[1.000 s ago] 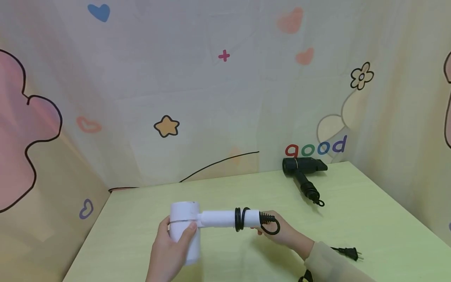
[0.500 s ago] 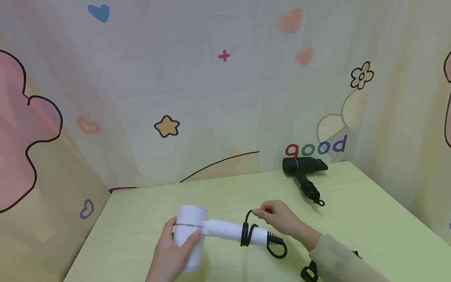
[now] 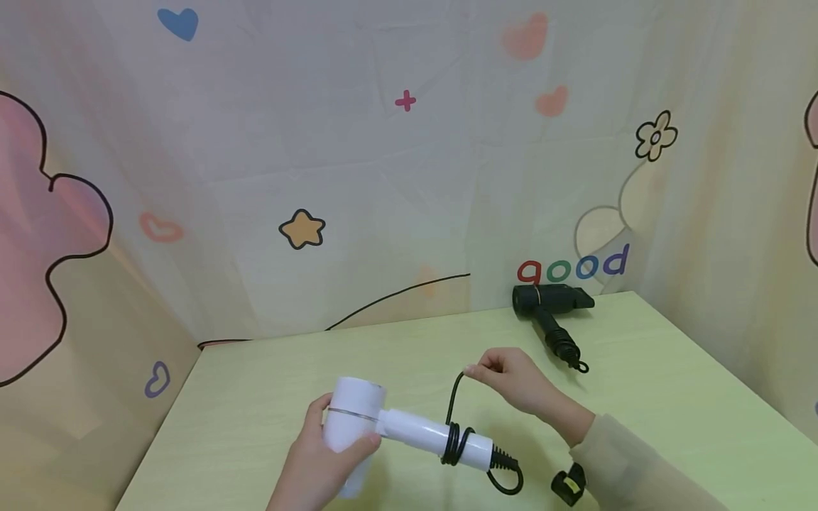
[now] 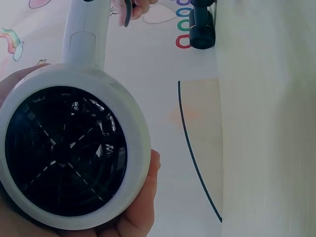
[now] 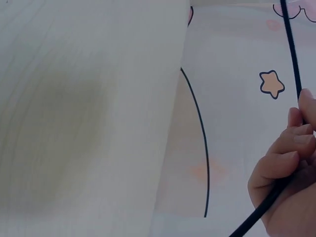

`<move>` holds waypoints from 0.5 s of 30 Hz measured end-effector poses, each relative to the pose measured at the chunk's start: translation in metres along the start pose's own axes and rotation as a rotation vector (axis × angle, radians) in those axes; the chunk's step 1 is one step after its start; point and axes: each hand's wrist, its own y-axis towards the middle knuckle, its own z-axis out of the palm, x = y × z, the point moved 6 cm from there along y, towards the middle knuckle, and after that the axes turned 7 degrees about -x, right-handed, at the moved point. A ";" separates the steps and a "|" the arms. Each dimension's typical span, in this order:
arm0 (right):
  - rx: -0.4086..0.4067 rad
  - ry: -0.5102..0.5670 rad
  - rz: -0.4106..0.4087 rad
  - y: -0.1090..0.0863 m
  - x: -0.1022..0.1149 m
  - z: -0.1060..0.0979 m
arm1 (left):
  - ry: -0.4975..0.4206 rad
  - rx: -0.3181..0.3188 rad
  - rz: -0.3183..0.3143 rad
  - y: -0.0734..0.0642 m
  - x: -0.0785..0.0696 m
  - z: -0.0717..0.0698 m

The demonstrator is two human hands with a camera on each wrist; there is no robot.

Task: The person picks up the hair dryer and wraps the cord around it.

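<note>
My left hand [image 3: 319, 454] grips the barrel of a white hair dryer [image 3: 409, 429], held over the table with its handle pointing right and slightly down. In the left wrist view its round dark grille [image 4: 64, 153] faces the camera, fingers wrapped around the side. Black power cord [image 3: 455, 446] loops around the handle, and a short bend of it hangs at the handle's end. Above the handle, my right hand [image 3: 520, 380] pinches a length of that cord, drawn up from the loops. In the right wrist view the cord [image 5: 292, 49] passes between thumb and fingers and across the palm.
A black hair dryer [image 3: 552, 301] lies at the back right of the pale table [image 3: 268, 397], its cord wound on the handle. Beside the right sleeve shows a small black piece with a yellow mark [image 3: 569, 485]. A printed curtain [image 3: 383, 177] stands behind.
My right hand has come up from behind the handle's end, pulling a length of cord up off the loops. The white hair dryer has shifted right and down, its handle tilting downward.
</note>
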 end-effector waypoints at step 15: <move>0.003 0.024 -0.112 -0.011 0.039 -0.015 | 0.137 -0.040 0.068 0.001 -0.001 0.003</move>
